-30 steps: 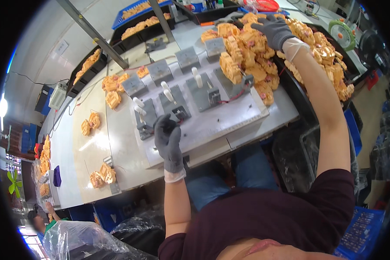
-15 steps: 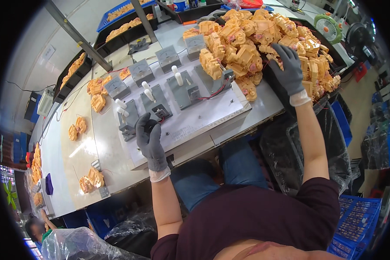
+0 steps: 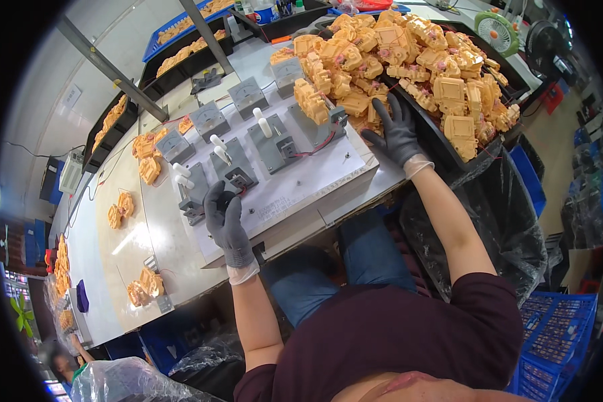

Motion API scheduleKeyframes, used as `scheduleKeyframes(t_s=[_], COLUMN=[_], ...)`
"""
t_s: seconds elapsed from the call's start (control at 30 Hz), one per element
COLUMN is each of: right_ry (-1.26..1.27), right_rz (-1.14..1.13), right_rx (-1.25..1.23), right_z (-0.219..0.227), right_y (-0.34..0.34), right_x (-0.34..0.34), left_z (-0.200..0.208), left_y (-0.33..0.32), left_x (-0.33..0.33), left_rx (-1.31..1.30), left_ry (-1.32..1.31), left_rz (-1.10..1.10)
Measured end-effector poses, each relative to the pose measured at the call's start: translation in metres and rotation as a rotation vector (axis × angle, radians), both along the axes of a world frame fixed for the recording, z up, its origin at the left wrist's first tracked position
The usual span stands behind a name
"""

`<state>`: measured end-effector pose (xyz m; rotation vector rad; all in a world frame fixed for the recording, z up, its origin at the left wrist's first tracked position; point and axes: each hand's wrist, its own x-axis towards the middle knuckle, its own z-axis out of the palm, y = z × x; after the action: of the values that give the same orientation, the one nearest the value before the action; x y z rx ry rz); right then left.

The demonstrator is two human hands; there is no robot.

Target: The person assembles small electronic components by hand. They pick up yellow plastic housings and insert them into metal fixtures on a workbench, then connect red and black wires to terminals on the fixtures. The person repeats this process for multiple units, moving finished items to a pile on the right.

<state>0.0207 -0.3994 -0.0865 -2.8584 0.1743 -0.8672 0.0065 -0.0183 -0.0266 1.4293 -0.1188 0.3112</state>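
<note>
My left hand (image 3: 226, 226), in a dark grey glove, hovers at the near left of a white test board (image 3: 315, 194). Its fingers are loosely curled, thumb apart, with nothing visible in them. Close by stand grey clamp fixtures (image 3: 233, 164) with white handles. My right hand (image 3: 400, 134), gloved alike, spreads its fingers at the left wall of a black tray (image 3: 425, 124), beside loose orange plastic housings (image 3: 355, 104). Whether its fingertips touch them I cannot tell. Another orange housing (image 3: 311, 102) sits on the rightmost fixture, which has red wires.
Orange housings (image 3: 449, 60) heap high in the tray. Several dial meters (image 3: 246, 94) line the board's far side. More housings (image 3: 146, 285) lie on the table at left. Metal posts (image 3: 110, 65) rise behind. A green fan (image 3: 496, 33) stands far right. Another person (image 3: 63, 362) is at lower left.
My right hand has moved left and nearer to me, from above the heap to the tray's left wall, its fingers spreading. My left hand stays near the leftmost fixture. The view has shifted slightly.
</note>
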Motion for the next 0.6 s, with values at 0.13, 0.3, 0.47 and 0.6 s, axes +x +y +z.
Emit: scheduleKeyframes(t_s=[0.13,0.3,0.47,0.6], right_ry=[-0.008,-0.085,-0.074,-0.169], right_rz=[-0.024,-0.101,0.061,0.133], right_rx=[-0.003,0.11,0.352,0.432], right_z=[0.003,0.004,0.0,0.016], right_y=[0.01,0.017,0.002,0.002], right_x=[-0.007,-0.031,-0.02,-0.027], left_z=[-0.001,-0.004,-0.004,-0.005], left_y=[0.003,0.006,0.004,0.006], left_x=[-0.001,0.0,0.002,0.003], left_rx=[-0.009,0.008,-0.018,0.006], left_ry=[-0.016,-0.049,-0.056,-0.057], left_rz=[-0.012,-0.037,-0.052,-0.029])
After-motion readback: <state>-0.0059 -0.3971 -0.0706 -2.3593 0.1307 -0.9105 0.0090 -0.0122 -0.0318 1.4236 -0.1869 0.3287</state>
